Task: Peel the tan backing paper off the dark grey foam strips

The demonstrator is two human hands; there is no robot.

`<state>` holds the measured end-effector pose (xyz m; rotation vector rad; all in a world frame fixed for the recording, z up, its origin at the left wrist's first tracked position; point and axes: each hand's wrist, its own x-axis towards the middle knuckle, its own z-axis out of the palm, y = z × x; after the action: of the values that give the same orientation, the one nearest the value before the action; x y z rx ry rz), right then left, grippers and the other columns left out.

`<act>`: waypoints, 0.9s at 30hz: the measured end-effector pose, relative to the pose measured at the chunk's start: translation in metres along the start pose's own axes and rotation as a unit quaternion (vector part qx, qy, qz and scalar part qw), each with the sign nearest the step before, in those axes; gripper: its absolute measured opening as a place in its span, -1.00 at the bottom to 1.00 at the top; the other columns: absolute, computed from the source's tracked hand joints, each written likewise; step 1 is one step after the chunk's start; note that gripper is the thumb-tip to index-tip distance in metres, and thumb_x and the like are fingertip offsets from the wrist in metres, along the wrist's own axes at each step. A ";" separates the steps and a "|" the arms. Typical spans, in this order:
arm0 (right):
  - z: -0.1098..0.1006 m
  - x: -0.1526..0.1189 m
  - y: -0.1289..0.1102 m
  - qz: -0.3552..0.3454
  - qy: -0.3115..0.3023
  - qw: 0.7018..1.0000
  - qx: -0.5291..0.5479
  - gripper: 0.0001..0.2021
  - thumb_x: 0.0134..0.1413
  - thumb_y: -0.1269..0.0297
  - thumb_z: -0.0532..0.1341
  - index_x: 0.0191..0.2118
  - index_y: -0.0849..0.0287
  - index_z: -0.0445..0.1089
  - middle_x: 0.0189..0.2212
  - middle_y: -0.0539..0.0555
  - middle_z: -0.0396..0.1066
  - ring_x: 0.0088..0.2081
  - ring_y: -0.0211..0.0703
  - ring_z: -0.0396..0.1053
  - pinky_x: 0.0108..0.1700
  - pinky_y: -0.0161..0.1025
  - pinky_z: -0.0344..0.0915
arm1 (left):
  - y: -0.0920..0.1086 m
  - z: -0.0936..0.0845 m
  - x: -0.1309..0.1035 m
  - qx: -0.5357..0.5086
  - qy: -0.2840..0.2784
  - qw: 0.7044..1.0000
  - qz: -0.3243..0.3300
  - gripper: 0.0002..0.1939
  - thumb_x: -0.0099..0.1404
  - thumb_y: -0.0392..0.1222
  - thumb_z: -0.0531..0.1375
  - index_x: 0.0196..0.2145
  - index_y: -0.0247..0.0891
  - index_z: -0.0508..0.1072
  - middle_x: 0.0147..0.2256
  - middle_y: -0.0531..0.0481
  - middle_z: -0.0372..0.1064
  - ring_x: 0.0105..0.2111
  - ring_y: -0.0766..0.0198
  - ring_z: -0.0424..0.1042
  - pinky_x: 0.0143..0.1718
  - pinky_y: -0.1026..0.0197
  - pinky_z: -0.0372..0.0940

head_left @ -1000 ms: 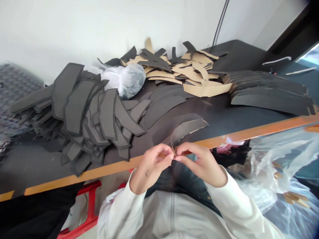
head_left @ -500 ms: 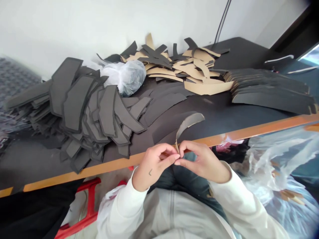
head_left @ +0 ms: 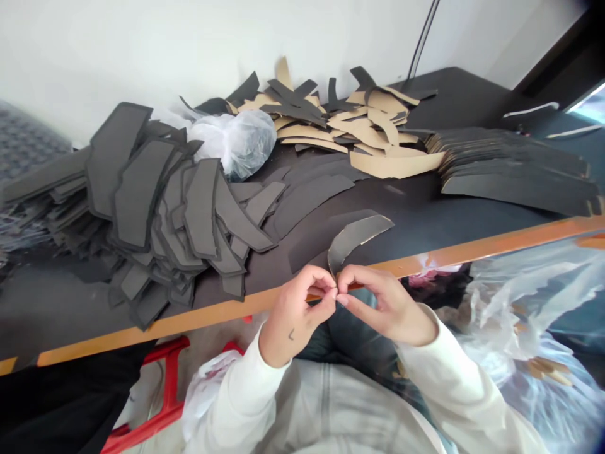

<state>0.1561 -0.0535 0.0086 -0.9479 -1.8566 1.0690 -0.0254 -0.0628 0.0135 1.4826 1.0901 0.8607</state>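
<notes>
Beside white wall (head_left: 142,44), orange-edged black table (head_left: 416,214); left hand (head_left: 297,315), right hand (head_left: 382,306), pinched grip on curved strip (head_left: 348,239)

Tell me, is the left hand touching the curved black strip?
Touching: the head view shows the left hand with its fingertips pinched together on the near end of the curved black strip.

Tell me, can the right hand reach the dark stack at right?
Probably yes: bare tabletop lies between the right hand and the stack, though that hand is busy with the curved strip.
</notes>
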 end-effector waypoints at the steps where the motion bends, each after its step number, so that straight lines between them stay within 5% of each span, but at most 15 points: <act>1: 0.000 0.000 0.000 0.001 0.001 1.000 0.001 -0.88 0.21 0.28 0.16 -0.36 0.12 0.32 -0.47 -0.01 0.38 -0.43 -0.27 0.33 -0.32 -0.31 0.36 | 0.000 0.000 0.000 -0.007 -0.002 1.000 0.000 -0.97 0.33 -0.26 0.16 -0.29 -0.20 0.34 -0.31 0.08 0.42 -0.31 0.38 0.46 -0.26 0.37 0.32; 10: -0.001 0.000 -0.001 0.007 0.007 1.000 0.013 -0.88 0.15 0.31 0.17 -0.41 0.12 0.28 -0.51 -0.03 0.35 -0.46 -0.29 0.30 -0.35 -0.33 0.36 | -0.006 0.004 0.001 -0.067 -0.012 0.998 0.014 -0.98 0.35 -0.26 0.15 -0.25 -0.20 0.33 -0.29 0.05 0.42 -0.27 0.37 0.47 -0.22 0.36 0.33; 17: -0.003 0.000 0.001 -0.021 -0.007 1.000 0.001 -0.89 0.14 0.39 0.16 -0.41 0.12 0.26 -0.50 -0.05 0.33 -0.45 -0.30 0.30 -0.35 -0.34 0.32 | -0.005 0.003 0.000 -0.079 -0.014 0.997 0.018 -0.80 0.34 -0.22 0.18 -0.12 -0.17 0.22 -0.30 0.06 0.38 -0.29 0.37 0.43 -0.22 0.35 0.31; 27: -0.004 0.003 0.000 0.000 -0.024 1.000 -0.008 -0.90 0.08 0.43 0.15 -0.41 0.12 0.29 -0.46 -0.03 0.41 -0.40 -0.28 0.38 -0.28 -0.33 0.36 | -0.001 0.000 -0.004 0.170 -0.002 0.976 0.134 -0.74 0.34 -0.37 0.09 -0.04 -0.16 0.25 -0.22 0.02 0.38 -0.22 0.32 0.41 -0.13 0.27 0.31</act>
<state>0.1581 -0.0499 0.0106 -0.9386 -1.9079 1.0860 -0.0263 -0.0663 0.0129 1.9493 1.0885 0.8845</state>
